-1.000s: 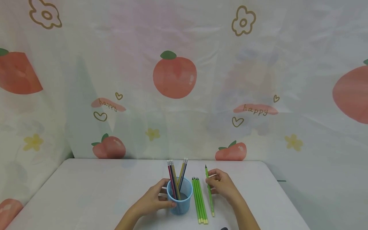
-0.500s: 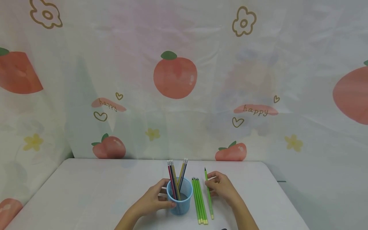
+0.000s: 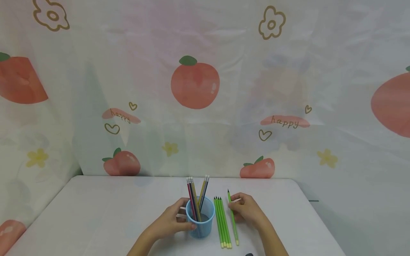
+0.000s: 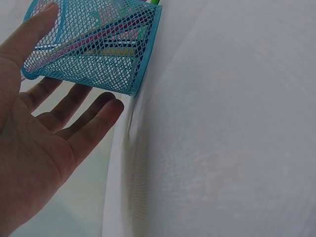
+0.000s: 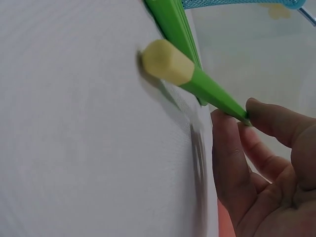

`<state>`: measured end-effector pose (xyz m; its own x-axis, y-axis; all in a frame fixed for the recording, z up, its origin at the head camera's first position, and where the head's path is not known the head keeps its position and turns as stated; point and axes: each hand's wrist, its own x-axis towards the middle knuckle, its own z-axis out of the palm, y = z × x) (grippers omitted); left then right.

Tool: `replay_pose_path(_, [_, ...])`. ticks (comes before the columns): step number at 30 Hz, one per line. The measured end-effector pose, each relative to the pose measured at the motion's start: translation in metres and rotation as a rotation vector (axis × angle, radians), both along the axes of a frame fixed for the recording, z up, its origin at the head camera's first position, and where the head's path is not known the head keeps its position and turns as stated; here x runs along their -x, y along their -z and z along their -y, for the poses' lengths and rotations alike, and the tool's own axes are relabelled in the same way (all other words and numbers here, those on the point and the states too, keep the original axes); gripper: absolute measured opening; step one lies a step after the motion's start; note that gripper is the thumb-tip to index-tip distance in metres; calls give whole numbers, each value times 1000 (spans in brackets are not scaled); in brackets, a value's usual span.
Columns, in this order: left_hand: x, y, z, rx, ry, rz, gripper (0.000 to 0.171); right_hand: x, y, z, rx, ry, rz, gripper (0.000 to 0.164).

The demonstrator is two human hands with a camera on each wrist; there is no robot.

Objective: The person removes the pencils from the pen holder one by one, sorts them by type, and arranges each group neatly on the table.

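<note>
A light blue mesh pencil cup stands on the white table, holding several pencils in red, yellow and dark colours with their eraser ends up. My left hand holds its side, thumb in front and fingers behind; the left wrist view shows the thumb across the mesh. To the right of the cup, a row of several green pencils lies side by side, dark tips away from me. Between thumb and fingertips my right hand pinches another green pencil, slightly apart from the row, its pale yellow end toward me.
The white table ends at a patterned cloth backdrop with printed fruit and flowers. A small dark object shows at the bottom edge of the head view, mostly cut off.
My right hand has come slightly toward me with the pinched green pencil, and its lower fingers have drawn in. The left hand, the cup and the row of green pencils stay in place.
</note>
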<state>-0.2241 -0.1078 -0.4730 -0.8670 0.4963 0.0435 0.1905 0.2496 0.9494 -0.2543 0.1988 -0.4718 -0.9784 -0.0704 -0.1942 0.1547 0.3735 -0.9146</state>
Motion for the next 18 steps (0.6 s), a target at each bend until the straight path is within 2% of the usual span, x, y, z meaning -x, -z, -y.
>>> replay_pose_path(11, [2, 2, -1, 6, 0, -6, 73, -3, -2, -4, 12, -61, 72, 37])
replay_pose_path(18, [2, 2, 1, -2, 12, -7, 71, -2, 1, -3, -25, -68, 60, 37])
